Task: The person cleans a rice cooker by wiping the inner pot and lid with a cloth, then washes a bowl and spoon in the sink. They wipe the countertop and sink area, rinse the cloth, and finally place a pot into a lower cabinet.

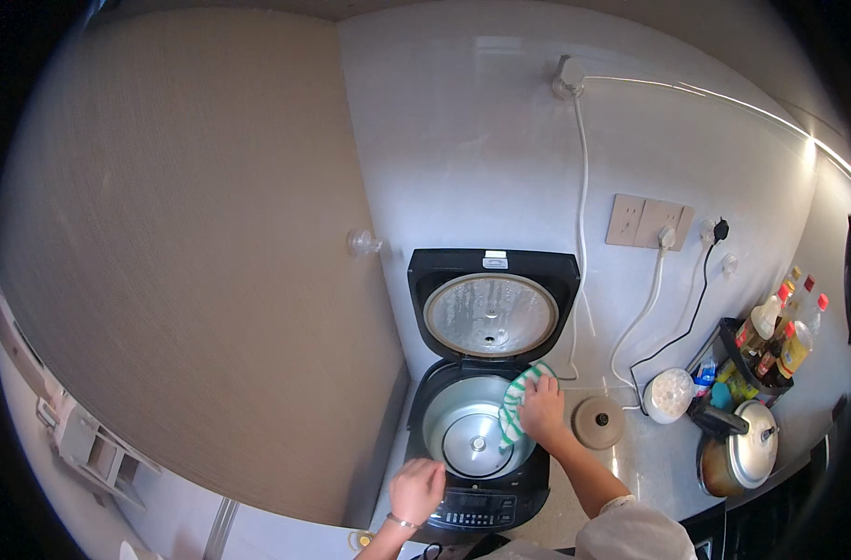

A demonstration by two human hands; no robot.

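Note:
A black rice cooker (460,505) stands before me on the counter with its lid (565,269) raised. No inner pot sits in it; the bare metal well and the round heating plate (460,448) are visible. Droplets and streaks mark the metal inner lid (492,308). My right hand (543,406) holds a green-and-white striped cloth (513,413) against the right rim of the well, and part of the cloth hangs inside. At the front left edge of the cooker is my left hand (417,488), its fingers curled in with nothing seen in them.
Right of the cooker lie a round brown lid (598,422) and a white appliance (669,395). A lidded pot (751,448) with a black handle stands farther right, before a rack of bottles (775,343). White cords (583,175) hang along the wall. A tall brown panel (222,266) bounds the left.

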